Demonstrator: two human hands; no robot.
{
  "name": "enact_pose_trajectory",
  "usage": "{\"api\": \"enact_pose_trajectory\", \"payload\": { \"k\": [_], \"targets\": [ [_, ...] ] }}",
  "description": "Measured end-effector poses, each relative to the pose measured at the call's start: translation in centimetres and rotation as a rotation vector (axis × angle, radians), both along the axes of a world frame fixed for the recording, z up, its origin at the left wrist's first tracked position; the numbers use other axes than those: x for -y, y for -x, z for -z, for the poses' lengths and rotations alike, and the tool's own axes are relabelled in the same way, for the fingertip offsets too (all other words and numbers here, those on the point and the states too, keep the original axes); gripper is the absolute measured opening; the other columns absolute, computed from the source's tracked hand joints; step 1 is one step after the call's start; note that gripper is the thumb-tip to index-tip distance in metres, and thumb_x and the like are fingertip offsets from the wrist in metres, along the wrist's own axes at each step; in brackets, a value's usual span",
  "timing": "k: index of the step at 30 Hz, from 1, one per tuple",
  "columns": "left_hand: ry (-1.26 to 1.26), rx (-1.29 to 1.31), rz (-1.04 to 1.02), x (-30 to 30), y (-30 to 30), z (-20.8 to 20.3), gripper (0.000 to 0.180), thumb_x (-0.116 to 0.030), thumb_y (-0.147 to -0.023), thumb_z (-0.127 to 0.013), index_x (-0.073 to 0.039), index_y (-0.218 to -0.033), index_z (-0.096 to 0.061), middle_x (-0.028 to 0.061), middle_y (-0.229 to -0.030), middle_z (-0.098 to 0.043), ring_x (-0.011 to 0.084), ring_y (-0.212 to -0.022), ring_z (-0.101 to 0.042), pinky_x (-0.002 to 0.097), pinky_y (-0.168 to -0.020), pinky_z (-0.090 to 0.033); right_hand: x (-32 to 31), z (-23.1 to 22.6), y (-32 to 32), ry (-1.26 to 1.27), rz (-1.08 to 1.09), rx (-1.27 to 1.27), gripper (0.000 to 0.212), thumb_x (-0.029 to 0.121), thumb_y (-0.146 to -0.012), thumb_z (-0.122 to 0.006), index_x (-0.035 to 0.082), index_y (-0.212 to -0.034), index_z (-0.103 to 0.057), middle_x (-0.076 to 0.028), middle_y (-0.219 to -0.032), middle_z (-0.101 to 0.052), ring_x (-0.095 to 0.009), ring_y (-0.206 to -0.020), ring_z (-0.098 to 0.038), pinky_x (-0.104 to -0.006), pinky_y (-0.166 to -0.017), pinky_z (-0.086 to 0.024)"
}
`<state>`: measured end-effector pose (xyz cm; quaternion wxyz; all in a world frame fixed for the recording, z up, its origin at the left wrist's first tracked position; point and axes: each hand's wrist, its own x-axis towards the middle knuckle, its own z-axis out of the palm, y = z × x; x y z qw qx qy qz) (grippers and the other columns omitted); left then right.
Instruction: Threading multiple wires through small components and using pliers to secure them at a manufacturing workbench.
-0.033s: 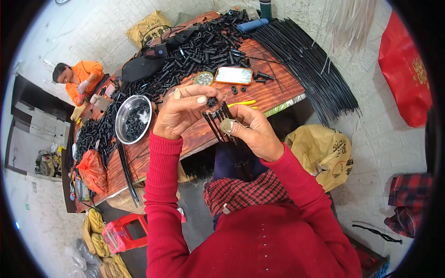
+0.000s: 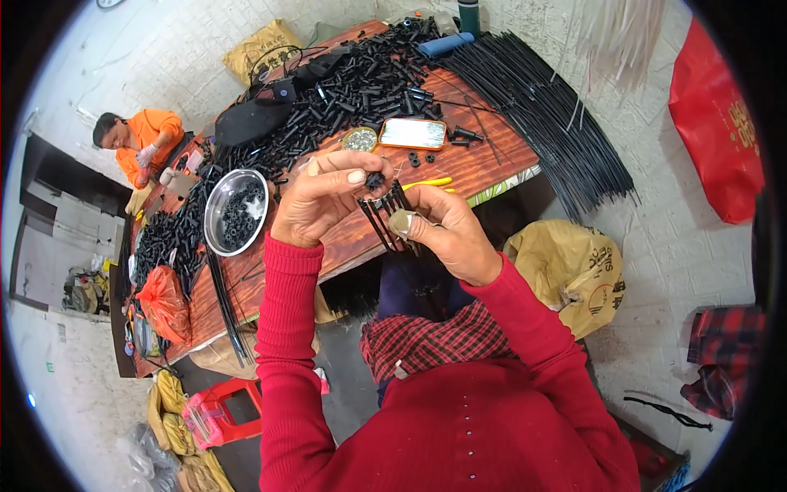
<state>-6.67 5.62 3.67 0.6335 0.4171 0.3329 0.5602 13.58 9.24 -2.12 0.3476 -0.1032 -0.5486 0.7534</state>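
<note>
In front of me, above the table's near edge, both hands are raised close together. My left hand (image 2: 316, 197) pinches a small black toothed ring (image 2: 375, 180) between thumb and fingers. Just below and beside it, my right hand (image 2: 455, 234) is closed on a bundle of thin black ribs (image 2: 379, 223), whose upper ends meet near the ring. A pale wrap (image 2: 400, 222) covers the right thumb tip. Whether the ring and the ribs are joined cannot be made out. Behind the right fingers lies a yellow-handled tool (image 2: 432, 182) on the table.
On the wooden table (image 2: 479, 152) lie heaped black plastic tubes (image 2: 352, 90), long black rods (image 2: 549, 123), a steel bowl (image 2: 210, 221) with black rings, and a tin (image 2: 412, 133) of pins. An orange-clad person (image 2: 147, 143) works far left. A yellow sack (image 2: 574, 275) stands right; a red stool (image 2: 246, 443) lower left.
</note>
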Motion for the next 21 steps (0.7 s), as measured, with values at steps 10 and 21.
{"api": "enact_pose_trajectory", "payload": {
  "k": [10,21],
  "targets": [
    [0.01,0.093,0.024,-0.72,-0.43,0.25,0.024,-0.01,-0.084,-0.067,0.001,-0.106,-0.066,0.0138,-0.106,-0.062,0.0169,-0.081,-0.052,0.0246,-0.07,-0.045,-0.44,0.04,-0.62,0.021,-0.01,-0.038,0.018,0.01,-0.093,-0.062,-0.002,-0.106,-0.059,0.0,-0.095,-0.063,-0.005,-0.082,-0.056,-0.022,-0.072,-0.048],
    [0.038,0.009,-0.063,-0.43,-0.31,-0.46,0.029,-0.007,-0.086,-0.065,0.01,-0.109,-0.063,0.0191,-0.109,-0.065,0.0192,-0.087,-0.063,0.0254,-0.075,-0.053,-0.52,0.1,-0.18,0.007,-0.005,-0.014,0.018,0.009,-0.093,-0.062,-0.002,-0.107,-0.059,-0.001,-0.097,-0.063,-0.005,-0.085,-0.057,-0.0224,-0.074,-0.048]
  ]
}}
